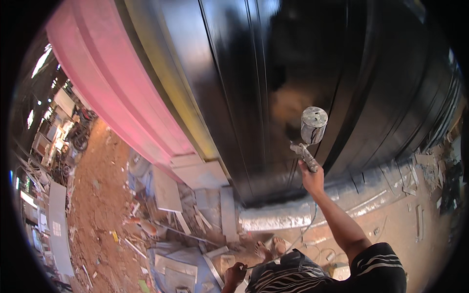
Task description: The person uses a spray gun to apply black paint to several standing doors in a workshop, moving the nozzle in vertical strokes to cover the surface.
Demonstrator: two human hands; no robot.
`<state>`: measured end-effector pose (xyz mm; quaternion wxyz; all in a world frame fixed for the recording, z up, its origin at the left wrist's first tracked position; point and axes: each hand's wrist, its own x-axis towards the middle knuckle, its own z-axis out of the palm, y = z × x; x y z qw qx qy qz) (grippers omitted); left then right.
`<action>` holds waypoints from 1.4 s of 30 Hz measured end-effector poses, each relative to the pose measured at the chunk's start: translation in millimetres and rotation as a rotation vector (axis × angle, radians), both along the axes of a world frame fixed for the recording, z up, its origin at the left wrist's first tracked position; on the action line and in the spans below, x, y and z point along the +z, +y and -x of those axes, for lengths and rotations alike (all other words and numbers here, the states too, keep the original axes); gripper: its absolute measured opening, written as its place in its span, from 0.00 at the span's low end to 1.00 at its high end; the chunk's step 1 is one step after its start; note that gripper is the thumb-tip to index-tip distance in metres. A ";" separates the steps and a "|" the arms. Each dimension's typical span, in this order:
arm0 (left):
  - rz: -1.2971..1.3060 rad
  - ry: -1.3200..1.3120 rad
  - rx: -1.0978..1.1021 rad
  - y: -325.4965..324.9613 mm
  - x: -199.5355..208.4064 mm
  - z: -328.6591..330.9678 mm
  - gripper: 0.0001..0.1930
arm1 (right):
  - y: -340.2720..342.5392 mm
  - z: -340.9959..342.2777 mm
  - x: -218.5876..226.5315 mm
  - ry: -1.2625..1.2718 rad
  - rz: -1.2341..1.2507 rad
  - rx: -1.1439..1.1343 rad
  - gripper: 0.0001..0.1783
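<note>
My right hand (pixel 312 178) is wrapped round the grip of a paint spray gun (pixel 304 152), held out at arm's length. On top of the gun sits a paint-stained metal cup (pixel 313 128). Its nozzle points toward a tall, ribbed black panel (pixel 293 73) with a glossy surface, a short way off. From the gun's grip a thin hose (pixel 299 237) runs down and back across my body. Down by my waist, my left hand (pixel 237 274) is closed round that hose. Its fingers are partly in shadow.
A ribbed pink panel (pixel 112 83) adjoins the black one at the left, past a yellowish strip (pixel 183 97). Boards and scraps (pixel 168 190) litter the ground at lower left. Grey sheeting (pixel 278 219) lies along the panel's foot. A motorcycle (pixel 80 134) stands far left.
</note>
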<state>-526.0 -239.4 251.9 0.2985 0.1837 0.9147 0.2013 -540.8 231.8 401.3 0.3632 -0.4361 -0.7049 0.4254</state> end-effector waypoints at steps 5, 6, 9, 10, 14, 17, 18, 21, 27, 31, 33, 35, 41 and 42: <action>-0.020 0.010 -0.099 15.8 72.5 31.8 0.20 | 17.5 -14.0 115.3 -0.073 -0.120 0.070 0.20; -0.073 0.050 -0.159 15.0 81.2 38.0 0.19 | 21.2 -15.5 134.3 -0.032 -0.168 0.078 0.20; -0.206 0.165 -0.428 17.8 110.8 42.9 0.16 | 39.8 -22.5 184.7 -0.015 -0.200 0.109 0.20; -0.253 0.098 -0.515 28.0 142.4 47.3 0.16 | 50.5 -25.5 195.8 -0.005 -0.228 0.102 0.20; -0.245 -0.061 -0.596 37.7 229.6 39.3 0.17 | 56.4 -21.4 261.6 0.040 -0.313 0.107 0.22; -0.312 -0.180 -0.547 36.7 290.9 32.7 0.17 | 69.9 -15.1 303.2 0.090 -0.424 0.126 0.21; -0.315 -0.235 -0.512 35.9 319.8 29.4 0.16 | 72.2 -7.4 315.3 0.102 -0.449 0.128 0.20; -0.409 -0.209 -0.528 29.3 350.4 29.0 0.16 | 77.5 -2.8 364.1 0.174 -0.511 0.137 0.20; -0.518 -0.213 -0.597 27.0 364.6 26.3 0.15 | 90.6 1.6 458.4 0.239 -0.665 0.090 0.22; -0.665 0.027 -0.678 27.5 373.3 21.2 0.15 | 90.1 14.8 519.6 0.275 -0.710 0.042 0.26; -0.746 -0.062 -0.688 34.0 384.8 21.0 0.15 | 98.6 24.6 546.9 0.291 -0.736 0.020 0.28; -0.793 -0.076 -0.729 39.6 395.7 22.2 0.14 | 104.7 30.3 575.9 0.349 -0.796 0.009 0.34; -0.959 0.119 -0.863 46.4 410.7 22.6 0.12 | 75.4 44.7 655.8 0.311 -0.788 -0.121 0.39; -0.967 0.160 -0.874 48.6 419.1 20.2 0.12 | 64.5 43.3 664.7 0.263 -0.731 -0.084 0.39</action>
